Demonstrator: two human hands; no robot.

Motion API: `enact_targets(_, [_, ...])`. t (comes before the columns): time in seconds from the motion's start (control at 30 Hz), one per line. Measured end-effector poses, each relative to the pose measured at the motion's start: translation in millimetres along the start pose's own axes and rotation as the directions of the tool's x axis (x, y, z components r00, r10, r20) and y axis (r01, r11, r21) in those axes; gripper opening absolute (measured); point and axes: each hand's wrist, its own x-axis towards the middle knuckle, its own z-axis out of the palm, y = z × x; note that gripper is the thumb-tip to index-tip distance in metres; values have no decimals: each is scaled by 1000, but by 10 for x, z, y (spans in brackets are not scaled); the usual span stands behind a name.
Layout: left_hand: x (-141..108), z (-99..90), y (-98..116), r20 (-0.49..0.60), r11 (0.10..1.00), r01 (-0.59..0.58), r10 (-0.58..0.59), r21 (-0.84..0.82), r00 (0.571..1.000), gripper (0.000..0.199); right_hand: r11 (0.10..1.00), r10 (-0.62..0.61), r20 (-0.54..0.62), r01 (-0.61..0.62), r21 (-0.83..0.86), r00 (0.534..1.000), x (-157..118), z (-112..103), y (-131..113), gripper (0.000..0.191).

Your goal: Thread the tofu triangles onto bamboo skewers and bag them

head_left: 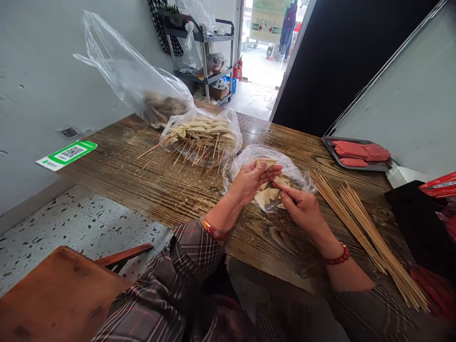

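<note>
Left hand [249,181] and right hand [302,209] nearly meet over open bag [298,175]

Left thumb and fingers clamp a pale triangle [266,163] above the bag's middle, long edge roughly crosswise. It lies beyond and left of the right fingertips, which pinch together, probably on a thin skewer [270,178] angled toward it; too fine to confirm. Both hands partly hide loose pieces [273,194] inside the bag.

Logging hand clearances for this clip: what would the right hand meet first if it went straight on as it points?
Probably the left hand, which holds a beige piece; the depth between the two hands is unclear.
</note>
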Motion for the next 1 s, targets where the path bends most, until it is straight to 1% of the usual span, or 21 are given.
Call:
enact_targets(0.17, [-14, 9, -2, 37, 1000, -6, 6, -2, 999, 13, 1000, -20, 1, 20, 6, 1000, 10, -22, 20, 35])
enact_targets(0.47, [-26, 26, -25, 64, 1000, -10, 10, 5, 998, 15, 1000, -26, 40, 26, 8, 999, 11, -73, 67, 35])
enact_targets(0.67, [-29, 26, -36, 53, 1000, -2, 1, 28, 999, 17, 999, -33, 49, 33, -8, 998, 17, -91, 76, 36])
enact_targets(1.0, [-24, 18, -73, 73, 999, 1, -5, 54, 997, 20, 999, -48, 54, 47, 11, 997, 38, -97, 84, 35])
